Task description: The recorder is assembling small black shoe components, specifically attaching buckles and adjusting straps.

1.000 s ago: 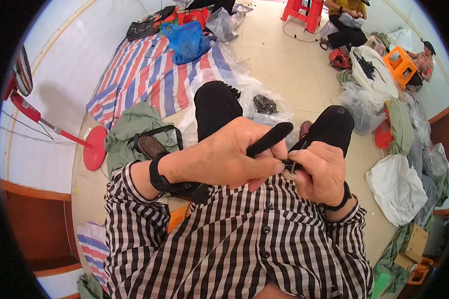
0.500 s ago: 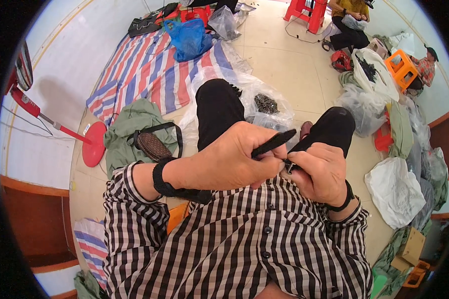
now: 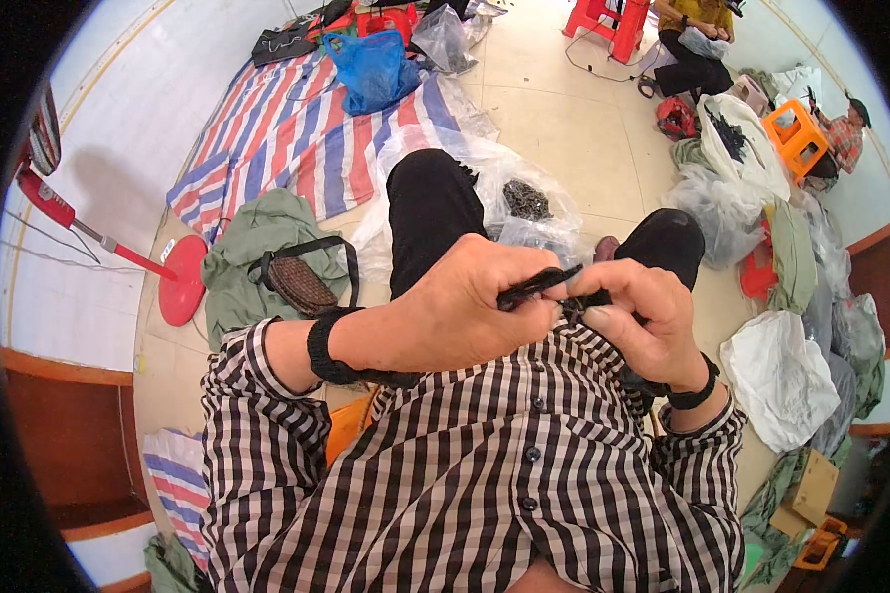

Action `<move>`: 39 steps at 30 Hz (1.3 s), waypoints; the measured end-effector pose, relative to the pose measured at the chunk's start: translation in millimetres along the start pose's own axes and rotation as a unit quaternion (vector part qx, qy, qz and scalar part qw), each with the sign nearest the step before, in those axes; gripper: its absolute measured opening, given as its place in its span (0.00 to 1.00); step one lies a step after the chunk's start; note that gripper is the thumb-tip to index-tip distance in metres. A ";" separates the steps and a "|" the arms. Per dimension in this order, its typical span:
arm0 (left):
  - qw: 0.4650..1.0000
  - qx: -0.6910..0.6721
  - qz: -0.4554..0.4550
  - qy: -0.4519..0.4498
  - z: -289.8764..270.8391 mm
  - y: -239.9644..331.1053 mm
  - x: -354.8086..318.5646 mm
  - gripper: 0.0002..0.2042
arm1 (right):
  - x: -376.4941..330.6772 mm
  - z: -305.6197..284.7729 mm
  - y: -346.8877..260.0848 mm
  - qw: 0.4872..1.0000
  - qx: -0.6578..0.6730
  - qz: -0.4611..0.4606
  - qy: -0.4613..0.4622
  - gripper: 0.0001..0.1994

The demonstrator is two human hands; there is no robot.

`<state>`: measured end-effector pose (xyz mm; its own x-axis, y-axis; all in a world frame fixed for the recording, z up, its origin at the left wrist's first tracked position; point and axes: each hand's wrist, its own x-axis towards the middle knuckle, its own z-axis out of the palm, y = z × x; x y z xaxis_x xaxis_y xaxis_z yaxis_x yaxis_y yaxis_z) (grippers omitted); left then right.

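My left hand is closed around a narrow black fabric strap, whose free end sticks out past the thumb toward the right. My right hand meets it in front of my belly, with its curled fingertips at the strap's right end and its thumb a little apart below. Some dark part of the strap hangs between the two hands, its shape too small to make out. Each wrist wears a black band. Below the hands are my checked shirt and black trousers.
Between my knees lies a clear plastic bag with small dark metal pieces. A striped sheet and a blue bag lie ahead left, beside a green cloth and a red stand. Plastic bags, an orange stool and people sit right.
The strap's end has swung down and flattened between the hands. My right hand has turned and opened its thumb somewhat from the fingers, and the small metal fitting seen there earlier no longer shows.
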<state>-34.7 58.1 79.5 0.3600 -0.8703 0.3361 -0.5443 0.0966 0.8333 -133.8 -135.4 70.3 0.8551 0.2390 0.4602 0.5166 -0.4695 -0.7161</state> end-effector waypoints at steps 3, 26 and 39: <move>0.999 -0.011 -0.004 0.036 -0.6 0.3 0.1 0.01 | 3.0 -0.5 -1.2 0.996 -0.011 0.081 -0.019 0.11; 0.997 0.067 -0.001 0.030 7.1 -5.0 6.7 0.02 | 10.4 -1.6 19.1 0.993 0.042 0.069 -0.089 0.06; 0.941 -0.182 -0.276 -0.071 -5.1 8.7 8.1 0.03 | 12.8 -1.8 15.9 0.988 0.066 0.089 -0.107 0.06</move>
<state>-32.6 54.4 91.7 0.3931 -0.8897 -0.2321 0.0006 -0.2522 0.9677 -114.7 -141.3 65.7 0.9160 0.3427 0.2088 0.3456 -0.4091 -0.8445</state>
